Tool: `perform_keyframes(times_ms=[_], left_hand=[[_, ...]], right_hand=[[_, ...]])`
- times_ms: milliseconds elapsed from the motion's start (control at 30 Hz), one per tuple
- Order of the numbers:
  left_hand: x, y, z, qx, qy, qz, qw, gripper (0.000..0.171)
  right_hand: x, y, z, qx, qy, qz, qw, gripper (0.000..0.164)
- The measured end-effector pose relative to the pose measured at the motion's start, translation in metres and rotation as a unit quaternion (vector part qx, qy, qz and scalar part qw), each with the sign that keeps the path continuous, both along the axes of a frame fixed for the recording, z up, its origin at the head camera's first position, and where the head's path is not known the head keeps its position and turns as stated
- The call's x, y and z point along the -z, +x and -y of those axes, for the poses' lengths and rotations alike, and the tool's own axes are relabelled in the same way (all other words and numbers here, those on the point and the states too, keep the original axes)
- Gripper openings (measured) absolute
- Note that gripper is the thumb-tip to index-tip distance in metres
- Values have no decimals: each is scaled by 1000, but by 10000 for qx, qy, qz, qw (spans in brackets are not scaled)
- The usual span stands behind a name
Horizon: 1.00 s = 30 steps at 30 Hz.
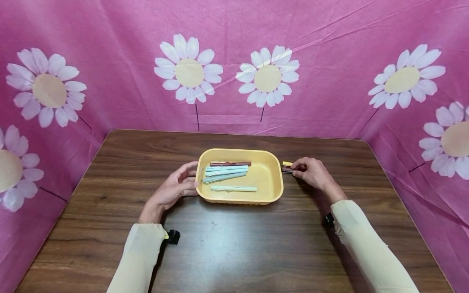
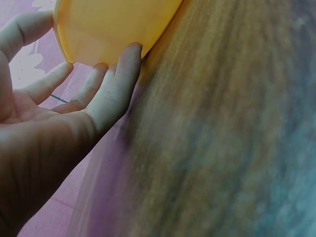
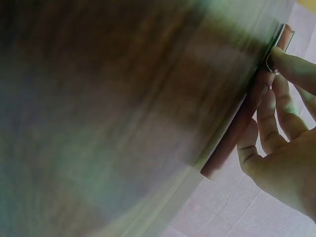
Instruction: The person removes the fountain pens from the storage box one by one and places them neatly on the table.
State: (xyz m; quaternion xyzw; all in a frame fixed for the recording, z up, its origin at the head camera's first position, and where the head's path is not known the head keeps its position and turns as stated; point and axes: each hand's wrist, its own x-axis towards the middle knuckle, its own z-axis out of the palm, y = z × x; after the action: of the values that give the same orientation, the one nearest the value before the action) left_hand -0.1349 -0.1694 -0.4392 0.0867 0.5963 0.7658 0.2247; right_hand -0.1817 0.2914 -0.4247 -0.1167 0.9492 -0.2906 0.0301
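1. Pink cloth (image 1: pixel 227 20) printed with white daisies stands behind the table and at its left and right.
2. The brown wooden table (image 1: pixel 220 248) carries everything else.
3. A yellow tray (image 1: pixel 266 179) sits toward the table's far side, with five pens inside, mostly in its left half.
4. The left hand (image 1: pixel 174 187) is loosely spread, its fingertips touching the tray's left end.
5. The right hand (image 1: pixel 314 173), just beyond the tray's right end, pinches a dark reddish pen (image 3: pixel 236 129) between thumb and fingers, near its metal clip.
6. In the tray, from far to near, lie a dark red pen (image 1: pixel 236 164), three light blue pens (image 1: pixel 229 173) close together, and a pale green pen (image 1: pixel 234 189) slightly apart.
7. A partly hidden yellow pen (image 1: pixel 287 163) is on the far side of the pinched one; whether fingers touch it, I cannot tell.
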Motion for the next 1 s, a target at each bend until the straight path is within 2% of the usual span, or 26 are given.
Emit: perform_keyframes(times_ms=[500, 767, 1000], left_hand=[[-1, 0, -1, 0, 8, 12, 10000, 72], [0, 0, 0, 28, -6, -21, 10000, 72], [0, 0, 1, 53, 18, -36, 10000, 72]], right_hand=[[-9, 7, -1, 219, 84, -107, 9997, 14], [-21, 11, 6, 596, -205, -328, 9975, 21], [-34, 14, 26, 609, -684, -377, 9951, 25]])
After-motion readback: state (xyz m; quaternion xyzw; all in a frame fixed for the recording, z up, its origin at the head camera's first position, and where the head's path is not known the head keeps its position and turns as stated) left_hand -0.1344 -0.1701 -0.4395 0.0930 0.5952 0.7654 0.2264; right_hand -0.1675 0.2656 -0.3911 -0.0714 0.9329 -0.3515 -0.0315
